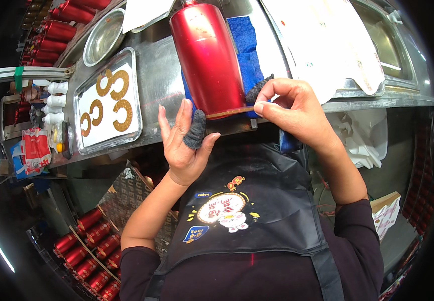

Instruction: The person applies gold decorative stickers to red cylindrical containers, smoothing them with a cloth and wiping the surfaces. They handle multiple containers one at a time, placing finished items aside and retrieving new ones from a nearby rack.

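Red bottle (208, 57) lies on a blue cloth (247, 45) at the near edge of the steel bench (156, 75), right hand (289, 108) pinching the gold strip (229, 112) at its base, left hand (184, 143) spread open just beside, tray (79, 108) of gold rings at left.

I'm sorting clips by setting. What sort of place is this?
Probably a small workshop or packing line that decorates bottles. A red bottle lies on a steel bench, a tray holds gold ring-shaped labels, and many more red bottles are racked below.
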`<state>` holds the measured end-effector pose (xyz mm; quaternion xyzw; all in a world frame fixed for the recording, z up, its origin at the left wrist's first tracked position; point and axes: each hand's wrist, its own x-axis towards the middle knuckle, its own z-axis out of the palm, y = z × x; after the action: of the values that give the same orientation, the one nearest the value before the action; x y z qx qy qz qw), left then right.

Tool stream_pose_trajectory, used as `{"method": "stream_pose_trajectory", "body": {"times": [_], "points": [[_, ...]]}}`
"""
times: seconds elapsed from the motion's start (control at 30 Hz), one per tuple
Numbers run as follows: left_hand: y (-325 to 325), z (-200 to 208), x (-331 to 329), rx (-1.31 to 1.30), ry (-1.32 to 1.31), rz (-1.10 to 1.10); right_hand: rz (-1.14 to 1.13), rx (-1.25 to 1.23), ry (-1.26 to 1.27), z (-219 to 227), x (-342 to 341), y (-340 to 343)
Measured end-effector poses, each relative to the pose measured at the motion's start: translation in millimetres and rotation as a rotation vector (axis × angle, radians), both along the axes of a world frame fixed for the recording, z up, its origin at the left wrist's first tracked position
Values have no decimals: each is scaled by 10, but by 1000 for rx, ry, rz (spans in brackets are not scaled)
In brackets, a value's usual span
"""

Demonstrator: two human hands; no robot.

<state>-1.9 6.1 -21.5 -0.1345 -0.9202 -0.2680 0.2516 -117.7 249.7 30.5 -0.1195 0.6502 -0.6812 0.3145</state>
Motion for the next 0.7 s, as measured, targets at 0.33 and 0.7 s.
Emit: {"method": "stream_pose_trajectory", "body": {"times": [0.33,0.7], "points": [[235,374,-224,-236,107,6,11,29,10,-87,-37,-23],[162,199,-228,168,-25,88,-1,29,203,-54,36,-81]]}}
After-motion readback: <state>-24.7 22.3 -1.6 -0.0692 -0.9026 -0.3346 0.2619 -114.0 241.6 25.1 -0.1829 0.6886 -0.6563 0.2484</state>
